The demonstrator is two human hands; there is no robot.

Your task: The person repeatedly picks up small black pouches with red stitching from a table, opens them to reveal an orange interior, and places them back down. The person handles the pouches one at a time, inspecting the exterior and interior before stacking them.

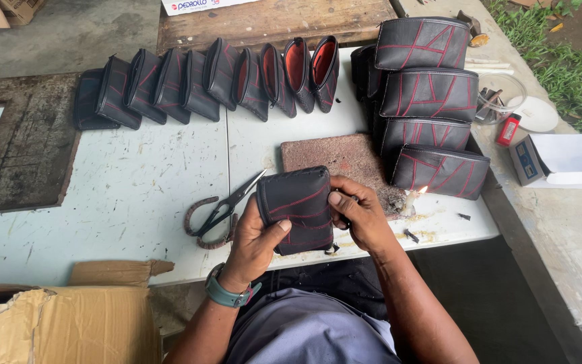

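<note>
White table (129, 195) bears rows of black pouches (190, 81), snips (227, 207) and a lit candle (410, 199); both hands, left (254, 243) and right (358, 216), clasp one pouch (298, 209) just beside the flame, which might scorch it.

My left hand (254, 246) covers the lower left corner of the black rubber pouch with red stitching (298, 209), and my right hand (358, 216) hides its right edge. Left of the pouch, the torn brown cardboard box (62, 323) runs off the bottom edge.
</note>
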